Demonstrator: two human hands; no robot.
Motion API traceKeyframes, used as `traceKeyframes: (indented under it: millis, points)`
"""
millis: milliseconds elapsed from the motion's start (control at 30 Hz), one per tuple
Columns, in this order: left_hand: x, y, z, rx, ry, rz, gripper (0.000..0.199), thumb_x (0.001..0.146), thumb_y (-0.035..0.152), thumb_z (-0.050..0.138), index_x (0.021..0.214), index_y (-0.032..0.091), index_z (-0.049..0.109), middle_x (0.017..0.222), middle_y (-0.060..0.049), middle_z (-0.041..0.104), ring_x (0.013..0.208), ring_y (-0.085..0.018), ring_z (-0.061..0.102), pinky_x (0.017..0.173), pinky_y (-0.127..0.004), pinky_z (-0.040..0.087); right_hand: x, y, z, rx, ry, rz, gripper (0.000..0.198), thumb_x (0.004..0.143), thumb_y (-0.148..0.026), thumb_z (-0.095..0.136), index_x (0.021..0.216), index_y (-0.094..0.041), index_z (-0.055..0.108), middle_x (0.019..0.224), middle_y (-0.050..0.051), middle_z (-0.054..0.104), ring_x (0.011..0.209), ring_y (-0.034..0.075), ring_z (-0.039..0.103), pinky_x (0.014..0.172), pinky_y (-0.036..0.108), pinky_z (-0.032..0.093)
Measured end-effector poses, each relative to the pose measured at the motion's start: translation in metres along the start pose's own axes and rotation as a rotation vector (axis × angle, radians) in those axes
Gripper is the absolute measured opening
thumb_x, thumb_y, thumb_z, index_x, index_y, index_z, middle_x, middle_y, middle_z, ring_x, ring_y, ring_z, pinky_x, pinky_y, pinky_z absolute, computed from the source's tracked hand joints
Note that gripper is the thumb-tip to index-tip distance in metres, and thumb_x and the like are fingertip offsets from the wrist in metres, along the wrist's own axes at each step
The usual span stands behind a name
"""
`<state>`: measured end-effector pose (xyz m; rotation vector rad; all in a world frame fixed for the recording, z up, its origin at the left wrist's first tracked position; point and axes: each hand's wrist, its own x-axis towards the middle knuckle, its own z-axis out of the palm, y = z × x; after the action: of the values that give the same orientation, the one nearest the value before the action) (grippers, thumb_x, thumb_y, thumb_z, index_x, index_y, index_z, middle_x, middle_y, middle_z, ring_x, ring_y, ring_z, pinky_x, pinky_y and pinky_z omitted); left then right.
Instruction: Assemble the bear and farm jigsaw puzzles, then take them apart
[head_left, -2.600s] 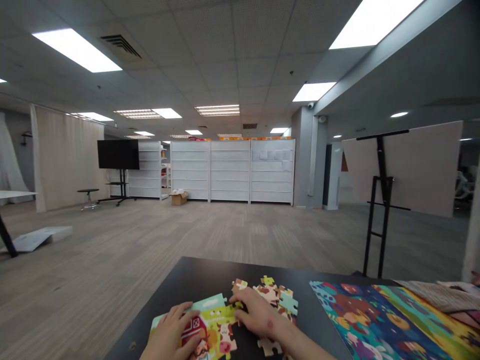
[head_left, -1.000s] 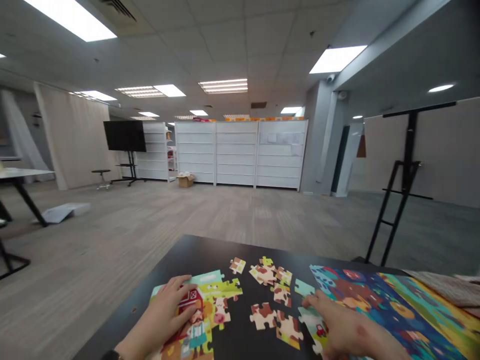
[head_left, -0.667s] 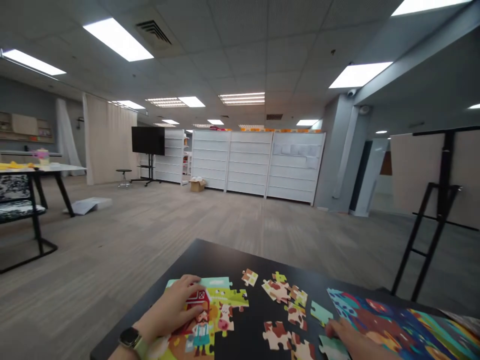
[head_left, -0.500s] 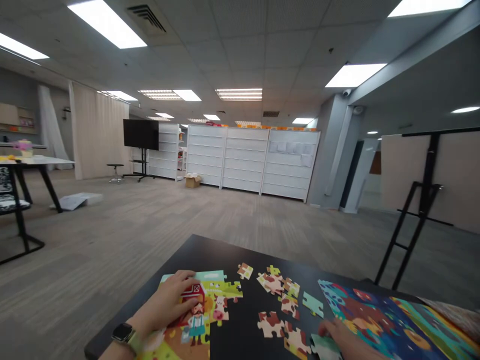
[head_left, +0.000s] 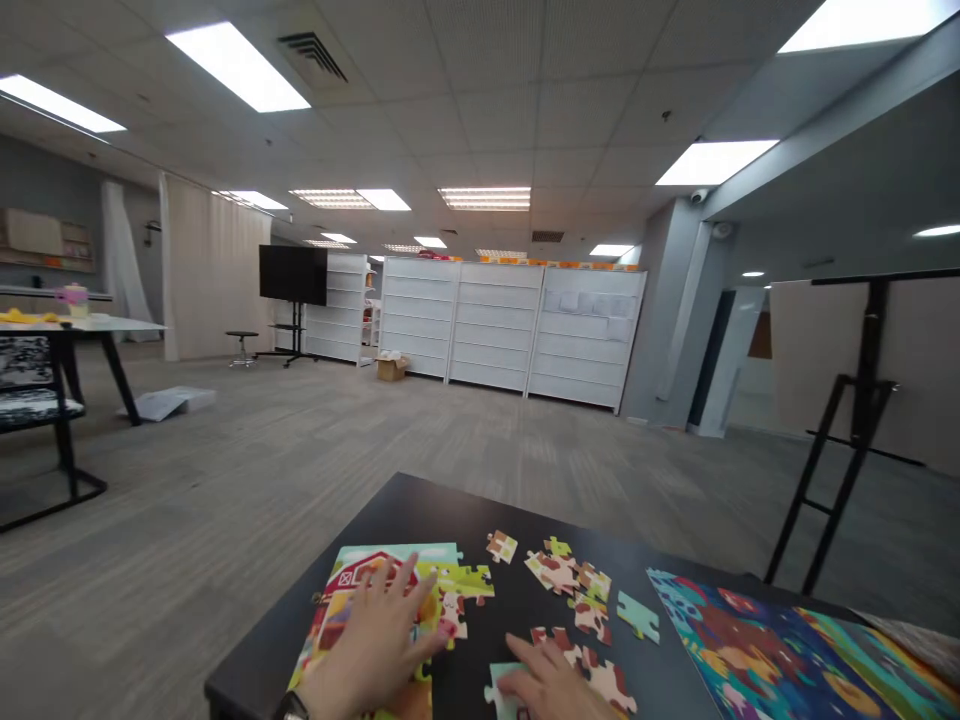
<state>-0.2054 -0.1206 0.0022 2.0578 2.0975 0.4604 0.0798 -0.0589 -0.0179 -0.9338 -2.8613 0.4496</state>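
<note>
My left hand (head_left: 379, 635) lies with spread fingers on a partly joined jigsaw puzzle (head_left: 442, 552) showing a red barn and a cow. On its right, my right hand (head_left: 551, 685) has its fingers on a pale green puzzle piece (head_left: 501, 692), close to the puzzle's lower right side. Brown-and-white cow pieces (head_left: 609, 682) are partly hidden behind that hand. Several more loose pieces (head_left: 555, 572) lie farther back, and one pale green piece (head_left: 638, 615) rests apart to the right.
Colourful picture sheets (head_left: 765, 640) lie on the right of the black table (head_left: 409, 505). A black easel stand (head_left: 840, 450) rises beyond its right side. White shelving units (head_left: 495, 325) stand across the carpeted floor, with a screen (head_left: 293, 275) on a wheeled stand nearby.
My right hand has moved left with the pale green piece, from beside the picture sheets to near the joined puzzle. My left hand has shifted down and spread its fingers.
</note>
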Motion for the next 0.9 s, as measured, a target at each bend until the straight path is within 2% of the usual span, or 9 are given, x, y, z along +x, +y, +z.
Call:
traceKeyframes:
  millis: [67, 133, 233, 367, 533, 733, 900]
  points:
    - [-0.003, 0.008, 0.004, -0.001, -0.042, -0.018, 0.073, 0.083, 0.061, 0.064, 0.147, 0.032, 0.048, 0.159, -0.013, 0.035, 0.145, -0.048, 0.026, 0.114, -0.069, 0.018, 0.017, -0.014, -0.017, 0.043, -0.017, -0.019, 0.044, 0.074, -0.025, 0.068, 0.118, -0.028, 0.065, 0.135, 0.008, 0.061, 0.122, 0.033, 0.054, 0.104, 0.039, 0.043]
    - [-0.002, 0.005, 0.004, -0.008, -0.066, -0.014, 0.078, 0.076, 0.056, 0.073, 0.146, 0.032, 0.05, 0.158, -0.013, 0.037, 0.144, -0.047, 0.028, 0.114, -0.069, 0.02, 0.025, -0.021, -0.031, 0.061, 0.012, 0.025, 0.05, 0.069, -0.031, 0.076, 0.117, -0.024, 0.064, 0.126, 0.009, 0.065, 0.116, 0.033, 0.056, 0.1, 0.039, 0.045]
    - [-0.001, -0.008, -0.003, -0.041, -0.082, 0.016, 0.079, 0.071, 0.054, 0.077, 0.144, 0.035, 0.052, 0.157, -0.011, 0.039, 0.144, -0.046, 0.029, 0.114, -0.067, 0.024, 0.028, -0.021, -0.041, 0.011, 0.089, 0.04, 0.043, 0.07, -0.039, 0.078, 0.108, -0.023, 0.066, 0.117, 0.01, 0.067, 0.112, 0.033, 0.057, 0.096, 0.039, 0.045]
    - [-0.001, -0.022, -0.011, -0.049, -0.09, 0.042, 0.075, 0.073, 0.052, 0.075, 0.142, 0.038, 0.053, 0.157, -0.008, 0.039, 0.145, -0.043, 0.028, 0.117, -0.063, 0.023, 0.026, -0.014, -0.033, -0.093, 0.119, -0.052, 0.028, 0.076, -0.038, 0.073, 0.099, -0.023, 0.067, 0.115, 0.01, 0.068, 0.109, 0.032, 0.06, 0.094, 0.037, 0.045]
    - [0.0, -0.03, -0.016, -0.071, -0.091, 0.065, 0.073, 0.072, 0.049, 0.076, 0.14, 0.038, 0.055, 0.157, -0.007, 0.041, 0.145, -0.041, 0.03, 0.117, -0.061, 0.023, 0.018, -0.003, -0.027, -0.114, 0.141, -0.097, 0.032, 0.079, -0.039, 0.07, 0.107, -0.024, 0.066, 0.121, 0.011, 0.067, 0.113, 0.032, 0.06, 0.098, 0.038, 0.044]
    - [0.001, -0.034, -0.022, -0.084, -0.116, 0.11, 0.071, 0.072, 0.048, 0.077, 0.139, 0.037, 0.056, 0.156, -0.007, 0.041, 0.145, -0.041, 0.028, 0.117, -0.061, 0.022, 0.022, 0.003, -0.034, -0.2, 0.176, -0.018, 0.024, 0.098, -0.036, 0.046, 0.105, -0.022, 0.065, 0.106, 0.009, 0.07, 0.099, 0.027, 0.065, 0.086, 0.035, 0.047]
    - [-0.002, -0.036, -0.029, -0.129, -0.174, 0.126, 0.074, 0.069, 0.041, 0.078, 0.139, 0.035, 0.057, 0.156, -0.007, 0.041, 0.146, -0.04, 0.027, 0.119, -0.059, 0.02, 0.044, 0.002, -0.031, -0.265, 0.214, -0.008, 0.027, 0.102, -0.029, 0.038, 0.099, -0.02, 0.064, 0.098, 0.007, 0.071, 0.093, 0.024, 0.067, 0.081, 0.032, 0.046]
